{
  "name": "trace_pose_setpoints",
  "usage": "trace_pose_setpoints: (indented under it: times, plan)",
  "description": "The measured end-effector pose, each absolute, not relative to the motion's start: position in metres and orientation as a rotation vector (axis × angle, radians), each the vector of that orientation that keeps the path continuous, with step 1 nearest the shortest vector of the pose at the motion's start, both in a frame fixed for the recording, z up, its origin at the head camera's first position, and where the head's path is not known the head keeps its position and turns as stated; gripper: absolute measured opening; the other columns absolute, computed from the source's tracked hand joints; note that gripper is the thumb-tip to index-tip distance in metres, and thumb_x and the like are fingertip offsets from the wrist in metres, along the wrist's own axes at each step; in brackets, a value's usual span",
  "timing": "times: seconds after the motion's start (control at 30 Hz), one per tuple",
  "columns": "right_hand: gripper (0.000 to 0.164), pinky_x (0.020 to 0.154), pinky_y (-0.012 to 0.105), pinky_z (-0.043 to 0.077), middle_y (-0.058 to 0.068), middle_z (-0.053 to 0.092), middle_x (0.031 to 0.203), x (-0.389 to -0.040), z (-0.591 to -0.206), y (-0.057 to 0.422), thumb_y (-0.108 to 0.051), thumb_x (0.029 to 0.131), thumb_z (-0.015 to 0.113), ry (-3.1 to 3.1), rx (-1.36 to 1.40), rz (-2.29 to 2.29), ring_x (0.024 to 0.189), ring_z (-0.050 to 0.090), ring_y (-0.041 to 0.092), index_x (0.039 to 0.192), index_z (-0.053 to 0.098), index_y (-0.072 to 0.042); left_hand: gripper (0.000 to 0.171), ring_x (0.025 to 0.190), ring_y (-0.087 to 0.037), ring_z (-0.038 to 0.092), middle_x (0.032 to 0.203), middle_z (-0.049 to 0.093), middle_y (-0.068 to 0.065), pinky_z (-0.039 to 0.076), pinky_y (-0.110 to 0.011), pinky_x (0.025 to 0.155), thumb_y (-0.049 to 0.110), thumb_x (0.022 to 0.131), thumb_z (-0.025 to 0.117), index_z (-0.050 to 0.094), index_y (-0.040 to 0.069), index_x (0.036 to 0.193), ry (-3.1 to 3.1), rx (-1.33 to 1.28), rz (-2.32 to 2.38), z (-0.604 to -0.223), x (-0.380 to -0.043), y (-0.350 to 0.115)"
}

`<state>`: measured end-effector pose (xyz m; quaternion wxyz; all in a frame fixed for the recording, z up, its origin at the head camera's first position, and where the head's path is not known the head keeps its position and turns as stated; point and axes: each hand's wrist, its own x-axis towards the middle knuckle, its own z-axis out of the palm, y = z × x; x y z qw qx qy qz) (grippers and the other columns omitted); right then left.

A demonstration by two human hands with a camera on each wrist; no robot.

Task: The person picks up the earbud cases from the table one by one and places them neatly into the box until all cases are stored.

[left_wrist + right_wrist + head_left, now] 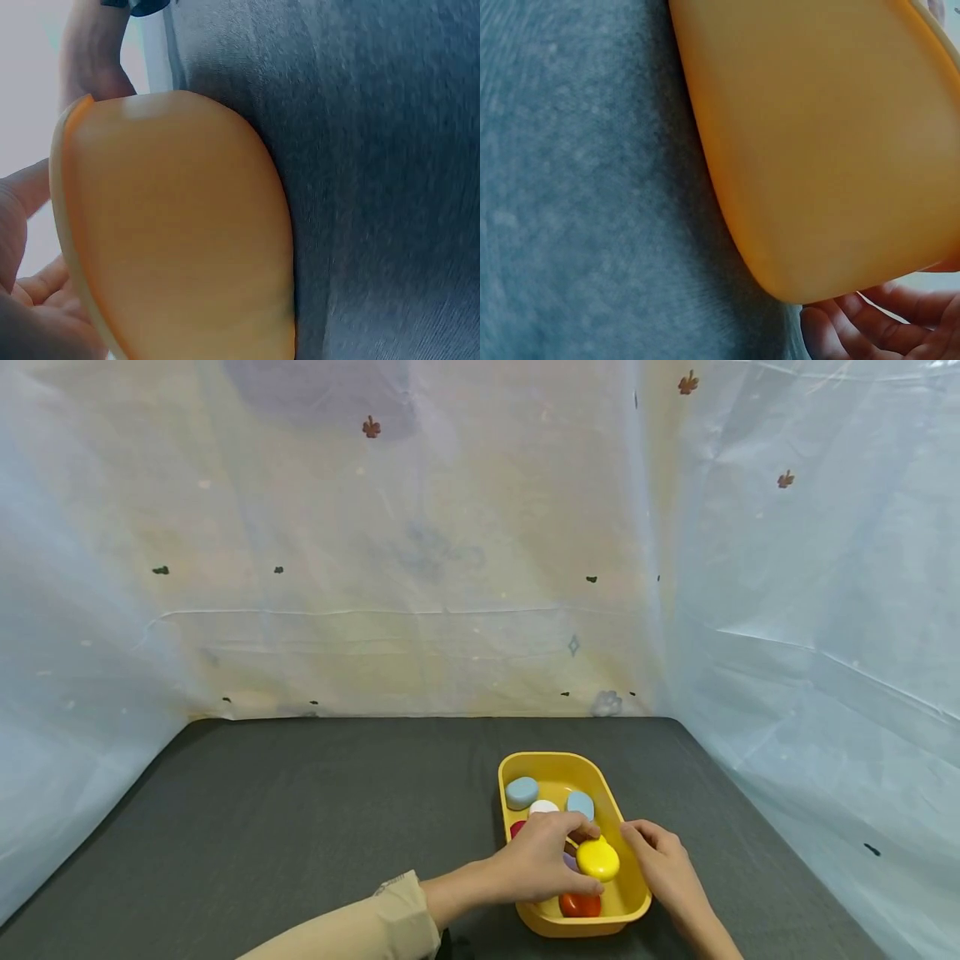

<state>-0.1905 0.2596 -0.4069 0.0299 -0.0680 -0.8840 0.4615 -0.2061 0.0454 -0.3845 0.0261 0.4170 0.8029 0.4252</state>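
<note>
A yellow tub [628,902] stands on the dark cloth, holding smooth, pebble-shaped pieces. My left hand [542,858] reaches over its near left side and grips a glossy yellow piece [597,860] between thumb and fingers. Under that hand, an orange-red piece [580,906] shows at the near end, and a purple one [570,862] and a crimson one [517,828] are partly hidden. Farther back lie two light blue pieces [522,792] and a white one [543,807]. My right hand [670,870] holds the tub's right rim, its fingers [885,330] against the outer wall.
Dark grey cloth [300,827] covers the table, spreading left of the tub and behind it. Pale plastic sheeting [420,543] with small leaf marks hangs along the back and both sides.
</note>
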Motion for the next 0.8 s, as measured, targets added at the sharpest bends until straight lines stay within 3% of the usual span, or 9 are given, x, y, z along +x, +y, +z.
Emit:
trace_pose_setpoints:
  times: [0.2, 0.47, 0.8]
  plan:
    - [0.041, 0.07, 0.031, 0.05, 0.009, 0.065, 0.102, -0.19, -0.406, 0.26, -0.032, 0.103, 0.05, -2.717, -0.218, 1.468, 0.085, 0.056, 0.021, 0.117, 0.065, 0.003, 0.066, 0.112, -0.01, 0.058, 0.132, 0.058, 0.002, 0.047, -0.019, 0.091, 0.03, 0.08, 0.084, 0.055, 0.006, 0.135, 2.47, 1.3, 1.228, -0.38, -0.208, 0.042]
    - [0.043, 0.072, 0.032, 0.051, 0.008, 0.065, 0.103, -0.196, -0.408, 0.257, -0.035, 0.102, 0.051, -2.721, -0.203, 1.481, 0.087, 0.057, 0.021, 0.116, 0.065, 0.003, 0.052, 0.114, -0.006, 0.055, 0.127, 0.059, 0.005, 0.047, -0.023, 0.094, 0.022, 0.085, 0.077, 0.059, 0.008, 0.132, 2.406, 1.233, 1.443, -0.38, -0.212, 0.021]
    - [0.045, 0.075, 0.034, 0.051, 0.01, 0.066, 0.106, -0.196, -0.408, 0.26, -0.036, 0.103, 0.05, -2.746, -0.241, 1.472, 0.089, 0.058, 0.022, 0.119, 0.064, 0.004, 0.036, 0.106, -0.006, 0.057, 0.123, 0.061, 0.008, 0.05, -0.031, 0.092, 0.033, 0.098, 0.063, 0.062, 0.013, 0.128, 2.55, 1.112, 1.554, -0.378, -0.196, -0.011]
